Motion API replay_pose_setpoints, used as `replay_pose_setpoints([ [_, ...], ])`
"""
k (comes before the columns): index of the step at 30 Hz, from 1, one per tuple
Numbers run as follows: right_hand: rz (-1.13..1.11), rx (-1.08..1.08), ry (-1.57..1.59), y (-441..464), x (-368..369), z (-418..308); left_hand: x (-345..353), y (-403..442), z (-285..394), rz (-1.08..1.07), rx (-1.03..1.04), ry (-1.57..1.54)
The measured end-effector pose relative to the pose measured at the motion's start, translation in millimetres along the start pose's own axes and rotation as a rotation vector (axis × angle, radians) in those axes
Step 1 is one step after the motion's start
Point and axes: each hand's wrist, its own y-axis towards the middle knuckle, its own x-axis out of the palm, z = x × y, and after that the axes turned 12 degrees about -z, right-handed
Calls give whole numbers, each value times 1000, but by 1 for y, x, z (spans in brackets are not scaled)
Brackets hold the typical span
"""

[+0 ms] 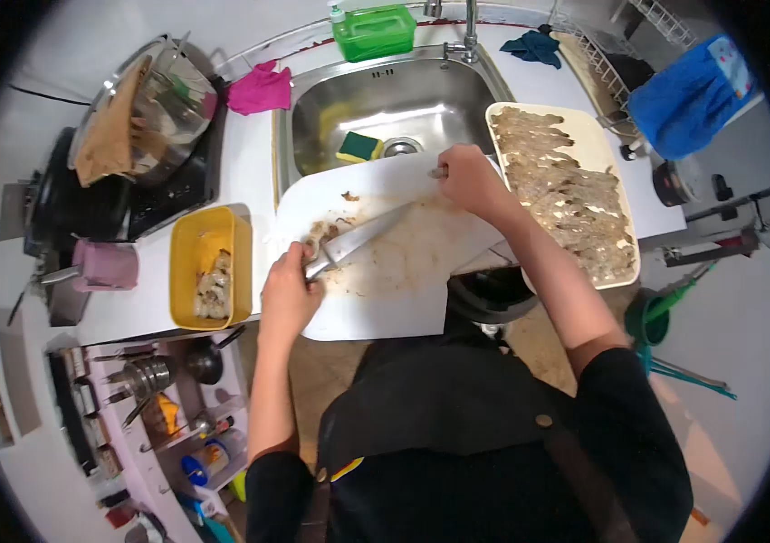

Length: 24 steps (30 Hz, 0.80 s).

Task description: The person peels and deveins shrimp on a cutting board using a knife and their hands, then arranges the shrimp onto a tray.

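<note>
My left hand [291, 288] is closed around the handle of a kitchen knife [368, 233] at the left side of a white cutting board [385, 312]. The blade lies low over the board, pointing up and right. My right hand [473, 184] is closed at the board's far right edge. A small greyish piece that looks like a shrimp [439, 172] pokes out of its fingers; the rest is hidden. Brownish shrimp scraps [323, 232] lie by the blade, and wet brown stains spread over the board.
A cream tray [636, 262] of shrimps stands right of the board. On the left, a yellow container [182, 237] holds several shrimps. Behind the board, a steel sink [321, 100] contains a green-yellow sponge [359, 147]. A pot with a glass lid [172, 113] sits at far left.
</note>
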Motion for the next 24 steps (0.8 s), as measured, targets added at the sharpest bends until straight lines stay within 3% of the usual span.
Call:
replay_pose_setpoints([
  [2,-50,109,243,-10,-7,-18,-3,-7,-15,-14,54,-147],
  [5,-156,245,526,-19,15,-39,-19,-23,-28,-111,-35,-280],
  [6,-131,186,686,-18,44,-32,-25,-27,-31,-146,-106,-308],
  [7,-58,40,555,-24,51,-50,-27,-29,-38,-142,-85,-340],
  [10,-113,-92,522,-40,58,-88,-29,-34,-57,-132,12,-411],
  [12,-178,-188,464,-46,68,-86,-33,-39,-56,-236,-20,-413],
  [17,-195,-151,314,-66,66,-71,-30,-59,-34,-436,-42,-459],
  [21,-181,-121,321,-73,62,-67,-12,-73,-39,-426,119,-466],
  [24,-244,-112,308,-73,54,-62,-20,-77,-36,-362,2,-423],
])
